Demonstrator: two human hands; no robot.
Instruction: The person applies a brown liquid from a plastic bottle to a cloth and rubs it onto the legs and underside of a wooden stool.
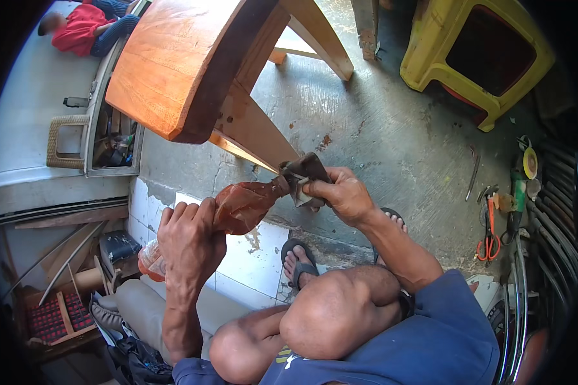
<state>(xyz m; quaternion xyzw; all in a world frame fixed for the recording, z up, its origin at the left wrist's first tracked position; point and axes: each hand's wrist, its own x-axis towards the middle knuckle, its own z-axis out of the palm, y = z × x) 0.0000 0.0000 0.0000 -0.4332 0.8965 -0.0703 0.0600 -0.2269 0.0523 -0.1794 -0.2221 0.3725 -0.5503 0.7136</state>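
Note:
My left hand (189,240) is wrapped round a crumpled clear plastic bottle (243,206) stained reddish brown. The bottle lies on its side in the air, its base sticking out past my wrist and its neck pointing right. Against the mouth, my right hand (347,196) pinches a dark folded cloth (311,168) with a paler patch near the thumb. How the cloth meets the opening is partly hidden. Just beyond my hands stands a wooden stool or chair (164,61), its glossy orange-brown top edged in dark brown, with paler legs.
A yellow plastic stool (424,54) stands at the far right. On the concrete floor to the right lie orange-handled scissors (489,237), a green angle grinder (519,192) and metal tubes (520,308). A person in red (77,29) sits at far left. My knees are close below.

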